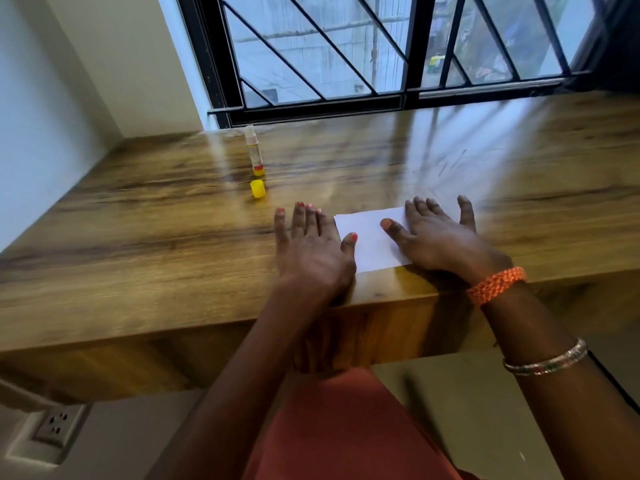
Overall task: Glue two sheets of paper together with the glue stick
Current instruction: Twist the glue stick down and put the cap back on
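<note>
A white paper (pixel 370 239) lies flat near the front edge of the wooden table (pixel 156 216); I cannot tell whether it is one sheet or two stacked. My left hand (pixel 311 251) lies flat with straight fingers at the paper's left edge, its thumb on the sheet. My right hand (pixel 440 237) presses flat on the paper's right part, fingers spread. The glue stick (pixel 254 151) stands upright and uncapped at the back left of the table. Its yellow cap (pixel 258 188) sits just in front of it.
A black barred window (pixel 381 53) runs along the table's far edge. A white wall stands at the left. A wall socket (pixel 57 424) sits under the table at lower left. The table's front edge is close to my wrists.
</note>
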Motion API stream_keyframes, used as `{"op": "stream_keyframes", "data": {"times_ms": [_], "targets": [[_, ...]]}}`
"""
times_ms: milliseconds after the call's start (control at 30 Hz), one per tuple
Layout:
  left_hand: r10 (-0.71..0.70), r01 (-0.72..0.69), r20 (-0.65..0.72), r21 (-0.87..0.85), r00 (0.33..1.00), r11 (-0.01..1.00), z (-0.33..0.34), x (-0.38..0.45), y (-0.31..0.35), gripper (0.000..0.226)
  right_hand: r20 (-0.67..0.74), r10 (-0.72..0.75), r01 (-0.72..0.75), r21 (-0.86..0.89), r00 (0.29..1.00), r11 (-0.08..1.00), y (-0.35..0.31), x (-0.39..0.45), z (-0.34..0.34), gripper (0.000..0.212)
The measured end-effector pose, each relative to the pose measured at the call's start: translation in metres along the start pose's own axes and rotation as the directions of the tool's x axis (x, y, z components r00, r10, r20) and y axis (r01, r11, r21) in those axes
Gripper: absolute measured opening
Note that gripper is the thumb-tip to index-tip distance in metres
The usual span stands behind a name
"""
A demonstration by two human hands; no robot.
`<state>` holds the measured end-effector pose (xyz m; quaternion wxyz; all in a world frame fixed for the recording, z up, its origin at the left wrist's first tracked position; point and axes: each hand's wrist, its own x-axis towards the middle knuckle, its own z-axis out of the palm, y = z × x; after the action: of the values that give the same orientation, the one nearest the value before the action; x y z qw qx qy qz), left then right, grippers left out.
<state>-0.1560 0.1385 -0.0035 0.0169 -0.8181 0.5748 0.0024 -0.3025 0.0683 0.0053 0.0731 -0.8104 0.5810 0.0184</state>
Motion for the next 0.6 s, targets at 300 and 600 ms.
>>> {"op": "stream_keyframes", "data": {"times_ms": [300,600], "targets": [[-0.242,0.039,-0.334,-0.514,0.911,0.857,-0.047,0.053,-0.089,0.039,-0.517,-0.174,0.384,0.332,0.838,0.862,-0.079,0.056,-0.049,0.024],[-0.406,0.224,-0.145,-0.647,0.902,0.729,-0.037,0.146,-0.126,0.077,-0.490,-0.290,0.434,0.210,0.822,0.876,-0.122,0.122,-0.050,0.025]]}}
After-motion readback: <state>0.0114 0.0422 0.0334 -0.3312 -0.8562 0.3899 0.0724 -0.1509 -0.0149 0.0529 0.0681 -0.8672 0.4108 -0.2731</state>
